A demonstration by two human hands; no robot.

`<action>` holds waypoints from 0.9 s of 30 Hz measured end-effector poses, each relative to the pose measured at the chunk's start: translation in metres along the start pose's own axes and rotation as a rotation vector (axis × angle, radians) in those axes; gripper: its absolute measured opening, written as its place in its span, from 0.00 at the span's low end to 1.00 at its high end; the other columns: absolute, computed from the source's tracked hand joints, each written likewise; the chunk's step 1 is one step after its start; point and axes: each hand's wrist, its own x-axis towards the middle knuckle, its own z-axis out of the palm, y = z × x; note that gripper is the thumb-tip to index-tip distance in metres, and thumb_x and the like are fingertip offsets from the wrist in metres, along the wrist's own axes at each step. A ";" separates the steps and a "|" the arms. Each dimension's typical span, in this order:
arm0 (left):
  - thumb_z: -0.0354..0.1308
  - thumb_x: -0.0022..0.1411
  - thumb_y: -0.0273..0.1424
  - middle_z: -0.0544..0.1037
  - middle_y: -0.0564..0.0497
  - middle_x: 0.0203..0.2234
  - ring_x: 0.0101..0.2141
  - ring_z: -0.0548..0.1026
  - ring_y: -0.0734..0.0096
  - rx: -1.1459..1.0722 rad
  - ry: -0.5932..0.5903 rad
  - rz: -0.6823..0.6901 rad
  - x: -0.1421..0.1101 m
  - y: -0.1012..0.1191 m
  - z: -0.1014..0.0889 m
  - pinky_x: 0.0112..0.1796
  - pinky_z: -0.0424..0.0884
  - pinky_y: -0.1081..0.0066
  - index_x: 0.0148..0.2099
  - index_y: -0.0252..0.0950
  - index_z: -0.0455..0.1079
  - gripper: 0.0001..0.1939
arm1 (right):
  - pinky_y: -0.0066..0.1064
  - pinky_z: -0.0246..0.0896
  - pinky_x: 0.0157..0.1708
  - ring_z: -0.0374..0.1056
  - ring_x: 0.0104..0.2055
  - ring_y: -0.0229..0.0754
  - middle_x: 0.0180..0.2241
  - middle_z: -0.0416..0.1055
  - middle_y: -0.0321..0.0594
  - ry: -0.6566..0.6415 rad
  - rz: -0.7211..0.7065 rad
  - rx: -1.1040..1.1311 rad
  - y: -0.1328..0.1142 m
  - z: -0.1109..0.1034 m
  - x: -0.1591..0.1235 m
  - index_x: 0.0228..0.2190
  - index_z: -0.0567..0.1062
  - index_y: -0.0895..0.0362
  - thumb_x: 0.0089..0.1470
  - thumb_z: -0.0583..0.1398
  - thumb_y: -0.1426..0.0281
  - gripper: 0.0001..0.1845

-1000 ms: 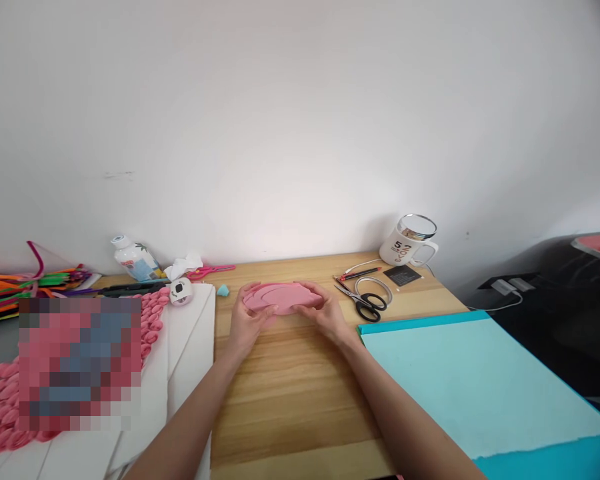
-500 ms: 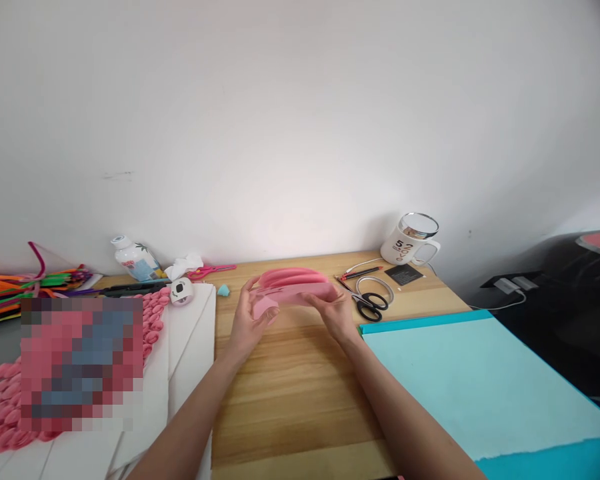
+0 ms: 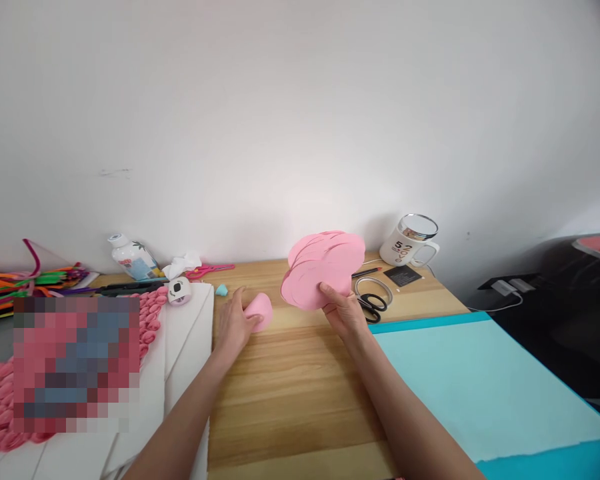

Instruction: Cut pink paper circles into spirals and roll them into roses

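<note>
A fanned stack of pink paper pieces with rounded edges [image 3: 325,267] is pinched in my right hand [image 3: 345,310], thumb on the near face, held up above the wooden table. In my left hand [image 3: 235,323] is a smaller, curved pink paper piece [image 3: 260,311], gripped at its left side between thumb and fingers. The two hands are apart, with bare wood between them. Just behind the right hand lie black-handled scissors [image 3: 373,307], partly hidden by it.
On the left, pink braided material [image 3: 153,320] lies on white sheets [image 3: 187,360], part of it pixelated. A white bottle [image 3: 135,259], pink scissors [image 3: 210,270] and colourful pipe cleaners [image 3: 35,283] stand behind. A mug [image 3: 403,247] is at back right, pale blue paper [image 3: 480,387] in front.
My hands have moved apart. The left has drawn one pink piece away to the left and down; the right has raised and tilted the stack so its flat face shows.
</note>
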 end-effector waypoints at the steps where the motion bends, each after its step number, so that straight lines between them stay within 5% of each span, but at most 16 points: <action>1: 0.62 0.44 0.23 0.74 0.47 0.35 0.40 0.73 0.57 -0.078 0.014 -0.003 0.000 0.000 0.000 0.43 0.66 0.60 0.54 0.34 0.63 0.32 | 0.30 0.69 0.42 0.72 0.43 0.42 0.35 0.79 0.35 -0.009 0.013 0.015 -0.001 -0.001 0.000 0.35 0.76 0.54 0.35 0.69 0.74 0.20; 5: 0.61 0.48 0.26 0.72 0.49 0.36 0.36 0.74 0.63 -0.429 0.125 -0.010 -0.001 0.008 -0.001 0.40 0.70 0.63 0.54 0.38 0.63 0.29 | 0.31 0.68 0.46 0.70 0.47 0.41 0.37 0.79 0.32 -0.004 0.000 0.084 -0.012 -0.009 0.002 0.36 0.75 0.49 0.36 0.70 0.72 0.21; 10: 0.64 0.48 0.31 0.68 0.45 0.50 0.51 0.66 0.60 -0.596 0.703 0.062 -0.005 0.022 -0.014 0.52 0.63 0.62 0.56 0.39 0.61 0.32 | 0.35 0.65 0.51 0.68 0.50 0.42 0.42 0.77 0.32 0.004 -0.105 0.087 -0.027 -0.019 0.004 0.36 0.75 0.47 0.38 0.69 0.67 0.19; 13: 0.61 0.54 0.33 0.70 0.45 0.49 0.51 0.68 0.60 -0.605 0.843 0.075 -0.003 0.019 -0.018 0.53 0.62 0.61 0.54 0.37 0.64 0.24 | 0.36 0.64 0.51 0.68 0.50 0.42 0.43 0.77 0.33 0.006 -0.122 0.105 -0.030 -0.020 0.003 0.36 0.75 0.47 0.37 0.70 0.67 0.20; 20: 0.53 0.59 0.41 0.77 0.47 0.39 0.38 0.77 0.61 -0.902 0.718 0.030 0.005 0.005 -0.008 0.42 0.74 0.61 0.45 0.33 0.70 0.18 | 0.31 0.68 0.44 0.71 0.45 0.40 0.40 0.78 0.30 -0.016 -0.097 0.091 -0.029 -0.015 -0.001 0.38 0.74 0.46 0.35 0.70 0.70 0.24; 27: 0.61 0.52 0.41 0.78 0.45 0.37 0.40 0.76 0.56 -1.115 0.239 -0.119 0.004 0.008 0.000 0.41 0.73 0.58 0.42 0.32 0.72 0.20 | 0.34 0.67 0.44 0.73 0.41 0.44 0.34 0.80 0.35 -0.120 0.053 -0.093 -0.016 -0.007 -0.007 0.36 0.76 0.51 0.36 0.70 0.72 0.20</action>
